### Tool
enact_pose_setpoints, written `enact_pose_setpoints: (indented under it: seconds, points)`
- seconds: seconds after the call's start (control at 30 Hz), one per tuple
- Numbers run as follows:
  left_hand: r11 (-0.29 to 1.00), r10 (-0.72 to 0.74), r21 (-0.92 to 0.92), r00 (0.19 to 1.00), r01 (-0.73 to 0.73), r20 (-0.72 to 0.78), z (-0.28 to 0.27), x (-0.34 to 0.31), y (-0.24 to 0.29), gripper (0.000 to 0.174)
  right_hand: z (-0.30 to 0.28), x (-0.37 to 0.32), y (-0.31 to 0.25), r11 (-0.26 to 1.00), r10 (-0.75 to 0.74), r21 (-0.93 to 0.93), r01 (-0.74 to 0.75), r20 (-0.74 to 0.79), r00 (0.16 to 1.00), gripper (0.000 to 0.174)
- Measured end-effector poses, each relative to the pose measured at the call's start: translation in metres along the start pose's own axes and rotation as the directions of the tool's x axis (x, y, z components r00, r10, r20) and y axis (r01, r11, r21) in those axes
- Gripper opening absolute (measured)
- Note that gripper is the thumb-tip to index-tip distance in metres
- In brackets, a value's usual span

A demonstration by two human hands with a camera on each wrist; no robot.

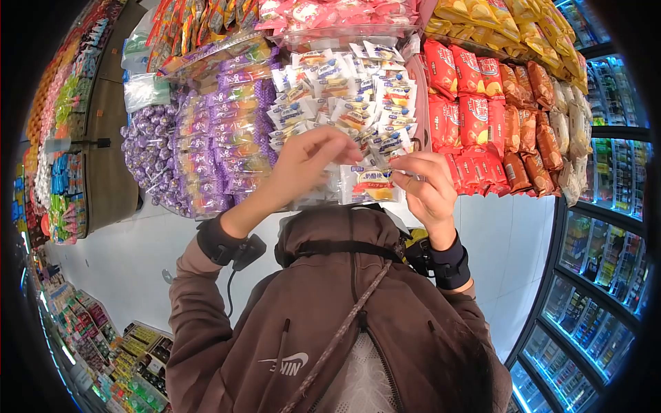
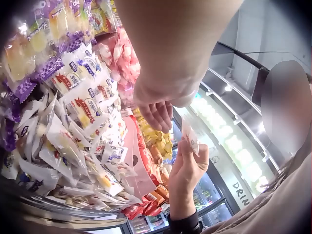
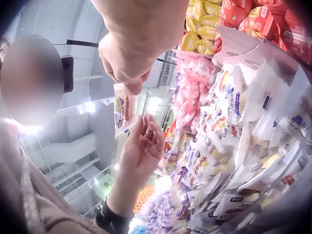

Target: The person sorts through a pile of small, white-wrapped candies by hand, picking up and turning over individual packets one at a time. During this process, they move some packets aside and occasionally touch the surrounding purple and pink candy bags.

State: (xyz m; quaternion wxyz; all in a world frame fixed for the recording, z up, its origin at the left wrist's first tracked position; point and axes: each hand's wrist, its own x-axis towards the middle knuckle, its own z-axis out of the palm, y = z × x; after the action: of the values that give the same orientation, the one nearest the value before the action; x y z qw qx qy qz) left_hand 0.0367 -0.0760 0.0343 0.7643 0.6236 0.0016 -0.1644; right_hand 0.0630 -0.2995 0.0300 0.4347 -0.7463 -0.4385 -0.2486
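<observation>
A small white candy packet (image 1: 366, 186) with a red and yellow print is held up in front of the chest. My right hand (image 1: 431, 191) pinches it by one edge between thumb and finger. In the right wrist view the packet (image 3: 125, 111) hangs below the fingertips. To its left, my left hand (image 1: 303, 164) is raised with fingers loosely bent and nothing between them; its fingertips (image 3: 152, 127) are close beside the packet. Just beyond both hands lies a heap of similar white packets (image 1: 337, 96), seen close up in the left wrist view.
Purple-wrapped sweets (image 1: 227, 131) fill the bins on the left. Red packets (image 1: 471, 120) and brown packets (image 1: 537, 148) lie on the right, with pink bags (image 1: 330, 15) behind. A transparent rim (image 2: 73, 217) edges the white packets' bin. Lit drinks fridges (image 1: 613, 172) stand at far right.
</observation>
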Motion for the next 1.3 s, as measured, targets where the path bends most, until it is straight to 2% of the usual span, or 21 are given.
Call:
enact_pose_setpoints:
  seconds: [0.1,0.2,0.3,0.4,0.5,0.53,0.57,0.63,0.67,0.8,0.87,0.97,1.1,1.2,1.3]
  points:
    - [0.989,-0.110,0.111,0.987,0.097,0.116,0.004,0.002,0.004,0.021,0.001,-0.004,-0.002,1.000,-0.013,-0.014,0.014,0.036,0.999,0.025]
    - [0.993,-0.102,0.092,0.950,0.078,0.294,0.007,-0.003,-0.008,0.019,0.002,-0.011,-0.007,0.999,-0.036,0.024,0.033,0.121,0.992,0.028]
    - [0.981,-0.155,0.157,0.950,0.115,0.270,0.005,-0.004,-0.010,0.018,-0.001,-0.020,-0.007,0.998,0.044,0.022,-0.050,0.212,0.976,0.030]
    - [0.948,-0.183,0.280,0.979,0.151,0.093,0.000,-0.003,-0.008,0.018,-0.006,-0.027,0.003,0.969,0.247,-0.001,-0.248,0.096,0.964,0.030]
    - [0.941,-0.035,0.333,0.994,0.068,-0.103,-0.011,0.006,-0.009,0.019,-0.016,-0.029,0.009,0.912,0.411,0.017,-0.411,-0.067,0.909,0.026]
    - [0.913,0.066,0.409,0.989,-0.006,-0.133,-0.016,0.012,-0.008,0.018,-0.018,-0.031,0.011,0.892,0.451,0.041,-0.449,-0.114,0.885,0.025]
    - [0.895,0.105,0.445,0.981,-0.021,-0.165,-0.016,0.017,-0.006,0.019,-0.021,-0.032,0.014,0.872,0.489,0.067,-0.485,-0.160,0.857,0.023]
    - [0.854,0.187,0.518,0.956,-0.046,-0.225,-0.015,0.027,0.004,0.019,-0.024,-0.034,0.017,0.856,0.517,0.100,-0.507,-0.170,0.839,0.020]
    - [0.864,0.211,0.498,0.950,-0.071,-0.231,-0.016,0.034,0.001,0.020,-0.025,-0.033,0.016,0.848,0.529,0.111,-0.518,-0.169,0.831,0.020]
    - [0.805,0.235,0.580,0.965,-0.125,-0.118,-0.004,0.055,-0.006,0.020,-0.031,-0.035,0.013,0.828,0.561,0.072,-0.556,-0.072,0.825,0.021]
    - [0.751,0.236,0.643,0.971,-0.151,-0.048,0.007,0.063,-0.018,0.020,-0.033,-0.038,0.014,0.831,0.555,0.082,-0.550,-0.074,0.828,0.021]
    - [0.753,0.164,0.649,0.986,-0.108,-0.027,0.025,0.067,-0.023,0.020,-0.036,-0.040,0.015,0.834,0.550,0.109,-0.540,-0.116,0.827,0.019]
    - [0.669,0.271,0.707,0.961,-0.228,0.054,0.042,0.074,-0.042,0.019,-0.041,-0.041,0.015,0.828,0.558,0.149,-0.540,-0.132,0.819,0.018]
    - [0.455,0.360,0.838,0.923,-0.302,0.137,0.052,0.079,-0.049,0.020,-0.045,-0.042,0.016,0.850,0.526,0.120,-0.513,-0.135,0.840,0.018]
    - [0.336,0.390,0.861,0.889,-0.381,0.241,0.061,0.081,-0.058,0.020,-0.047,-0.045,0.019,0.853,0.520,0.134,-0.505,-0.117,0.846,0.018]
